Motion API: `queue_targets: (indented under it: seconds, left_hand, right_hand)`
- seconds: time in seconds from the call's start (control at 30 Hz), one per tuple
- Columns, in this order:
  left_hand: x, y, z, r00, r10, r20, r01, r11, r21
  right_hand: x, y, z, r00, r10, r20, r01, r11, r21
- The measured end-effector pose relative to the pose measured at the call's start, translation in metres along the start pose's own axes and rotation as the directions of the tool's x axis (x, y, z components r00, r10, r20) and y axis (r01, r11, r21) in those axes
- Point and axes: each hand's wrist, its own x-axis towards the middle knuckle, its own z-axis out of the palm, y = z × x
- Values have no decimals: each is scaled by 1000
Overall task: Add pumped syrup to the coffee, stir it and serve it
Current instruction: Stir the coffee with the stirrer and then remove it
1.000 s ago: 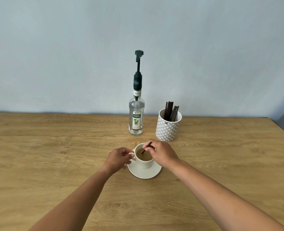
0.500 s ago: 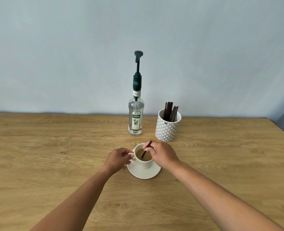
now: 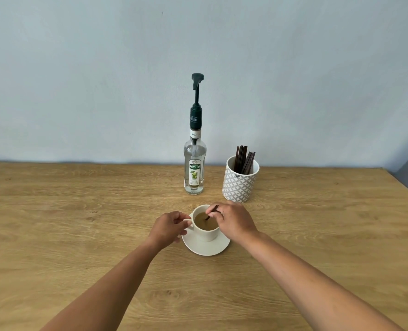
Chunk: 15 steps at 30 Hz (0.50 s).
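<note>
A white cup (image 3: 206, 234) of light brown coffee stands on a white saucer (image 3: 206, 247) in the middle of the wooden table (image 3: 78, 223). My left hand (image 3: 168, 226) grips the cup's handle on its left side. My right hand (image 3: 235, 222) hovers over the cup's right rim, pinching a thin dark stir stick (image 3: 212, 212) whose lower end dips into the coffee. Behind the cup stands a clear syrup bottle (image 3: 195, 167) with a dark green pump, its spout pointing left.
A white patterned holder (image 3: 240, 185) with several dark stir sticks stands right of the bottle, just behind my right hand. A pale wall runs along the table's far edge. The table's right edge slants at the far right.
The stir stick has shifted a little inside the cup as my right hand moves it around. My left hand has kept its hold on the handle.
</note>
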Motion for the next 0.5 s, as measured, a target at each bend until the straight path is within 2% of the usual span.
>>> queue_targets:
  seconds: [0.13,0.33,0.5]
  left_hand:
    - [0,0,0,1000,5,-1,-5,1000,10]
    - [0,0,2,1000,19,-13,-18,999,42]
    - [1,0,1,999,32,-14,-30,996,85]
  right_hand:
    - [0,4,-8,1000,24,-13,-25,999,-43]
    - [-2,-2,-1,997,36,71,-43,994,105]
    - [1,-1,3,997,70,30,-71,997,41]
